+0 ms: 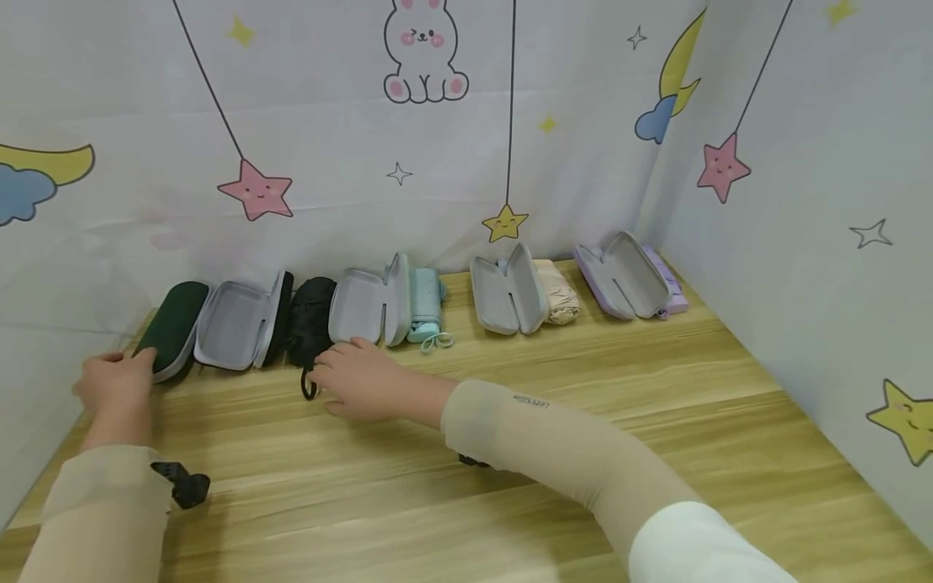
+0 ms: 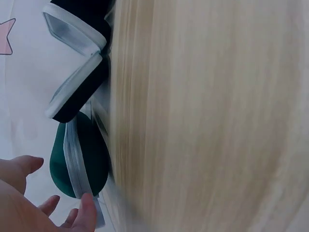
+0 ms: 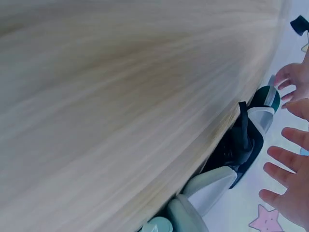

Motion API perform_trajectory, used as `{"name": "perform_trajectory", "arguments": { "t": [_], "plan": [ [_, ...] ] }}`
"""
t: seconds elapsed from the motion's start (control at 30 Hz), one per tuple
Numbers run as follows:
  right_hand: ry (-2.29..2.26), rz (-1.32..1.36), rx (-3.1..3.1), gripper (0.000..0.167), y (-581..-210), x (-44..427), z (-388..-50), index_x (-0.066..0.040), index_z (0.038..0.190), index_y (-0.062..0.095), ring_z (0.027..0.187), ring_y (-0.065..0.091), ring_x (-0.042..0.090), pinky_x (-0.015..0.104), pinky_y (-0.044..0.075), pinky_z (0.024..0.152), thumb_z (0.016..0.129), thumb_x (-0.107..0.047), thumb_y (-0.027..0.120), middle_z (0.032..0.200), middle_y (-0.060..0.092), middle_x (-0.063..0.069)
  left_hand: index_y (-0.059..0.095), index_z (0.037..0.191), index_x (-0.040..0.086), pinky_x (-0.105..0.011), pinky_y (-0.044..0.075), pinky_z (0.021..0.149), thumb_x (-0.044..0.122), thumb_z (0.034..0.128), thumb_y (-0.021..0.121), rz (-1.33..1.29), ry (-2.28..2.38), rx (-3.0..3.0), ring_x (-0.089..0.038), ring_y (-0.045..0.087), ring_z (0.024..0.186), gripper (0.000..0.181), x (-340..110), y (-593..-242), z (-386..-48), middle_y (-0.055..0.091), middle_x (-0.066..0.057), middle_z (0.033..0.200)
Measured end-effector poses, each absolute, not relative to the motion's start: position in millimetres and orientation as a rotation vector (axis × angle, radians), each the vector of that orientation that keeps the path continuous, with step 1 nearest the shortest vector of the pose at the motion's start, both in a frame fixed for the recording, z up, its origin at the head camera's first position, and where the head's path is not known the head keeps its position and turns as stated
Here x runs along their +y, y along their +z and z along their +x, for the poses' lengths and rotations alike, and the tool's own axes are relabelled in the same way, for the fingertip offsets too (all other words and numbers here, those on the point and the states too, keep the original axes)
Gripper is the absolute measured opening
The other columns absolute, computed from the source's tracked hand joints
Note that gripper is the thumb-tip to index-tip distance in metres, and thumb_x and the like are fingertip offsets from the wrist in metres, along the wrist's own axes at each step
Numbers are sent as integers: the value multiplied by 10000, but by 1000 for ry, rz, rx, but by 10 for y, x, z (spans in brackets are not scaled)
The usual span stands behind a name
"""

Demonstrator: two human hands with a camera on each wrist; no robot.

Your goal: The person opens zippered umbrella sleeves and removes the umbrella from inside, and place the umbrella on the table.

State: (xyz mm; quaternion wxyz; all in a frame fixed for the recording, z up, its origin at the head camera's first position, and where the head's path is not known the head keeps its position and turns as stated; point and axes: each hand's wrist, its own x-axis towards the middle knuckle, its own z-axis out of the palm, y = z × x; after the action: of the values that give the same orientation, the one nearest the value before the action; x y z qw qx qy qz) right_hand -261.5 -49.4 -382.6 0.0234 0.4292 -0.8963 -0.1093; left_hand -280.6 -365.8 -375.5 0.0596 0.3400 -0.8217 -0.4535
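Observation:
At the left end of the row, a closed dark green zip case (image 1: 172, 326) lies on the table. My left hand (image 1: 117, 382) is at its near end. In the left wrist view, its fingers are spread and loosely bent around that end, not clasping it, and one fingertip overlaps the green case (image 2: 79, 159). Over the table my right hand (image 1: 360, 379) reaches left, fingers extended, near the wrist loop of a folded black umbrella (image 1: 312, 316). Spread fingers with nothing between them show on the right hand (image 3: 292, 169) in the right wrist view.
Beside the green case stands an open black case (image 1: 233, 324). Farther right are an open mint case (image 1: 362, 306), a folded light-blue umbrella (image 1: 426, 304), an open grey-lined case (image 1: 503, 295), a beige folded umbrella (image 1: 557, 293) and an open purple case (image 1: 619, 275). Patterned cloth walls (image 1: 328, 121) border the wooden table.

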Motion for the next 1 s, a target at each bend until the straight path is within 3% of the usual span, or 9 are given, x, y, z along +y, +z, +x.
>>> {"name": "perform_trajectory", "arguments": {
  "t": [0.07,0.23,0.47,1.0],
  "plan": [
    [-353,1347,-2752,493,-3811,-413,-2567,-297,1443,458,1360,344,142,400,226,1123,990,-492,479,1470,423,-66,200,1507,-49,-547,267,1088,479,938,459,1036,-1386,-2528,-462,201,1375,819,-3669,-3764,-2801,116,-320,1515],
    [-331,1383,-2725,433,-3772,-199,-2453,-276,1389,531,1291,427,137,361,278,1091,998,-454,484,1375,518,-73,55,1515,-74,-554,217,1109,544,935,453,1007,-1398,-2629,-474,98,1416,936,-3705,-3792,-2827,15,-316,1556],
    [-211,1412,-2749,397,-3747,121,-2328,-234,1332,592,1208,498,132,334,372,1005,990,-426,533,1273,590,-64,57,1520,-59,-557,208,1109,511,950,463,979,-1374,-2677,-464,82,1423,902,-3780,-3848,-2888,22,-274,1575],
    [-76,1413,-2778,369,-3746,648,-2135,-183,1279,635,1183,537,155,342,362,1046,989,-393,547,1233,634,-31,86,1500,-91,-576,241,1087,561,930,465,925,-1180,-2850,-515,138,1386,945,-3891,-3941,-2857,60,-328,1545]
  ]
}}
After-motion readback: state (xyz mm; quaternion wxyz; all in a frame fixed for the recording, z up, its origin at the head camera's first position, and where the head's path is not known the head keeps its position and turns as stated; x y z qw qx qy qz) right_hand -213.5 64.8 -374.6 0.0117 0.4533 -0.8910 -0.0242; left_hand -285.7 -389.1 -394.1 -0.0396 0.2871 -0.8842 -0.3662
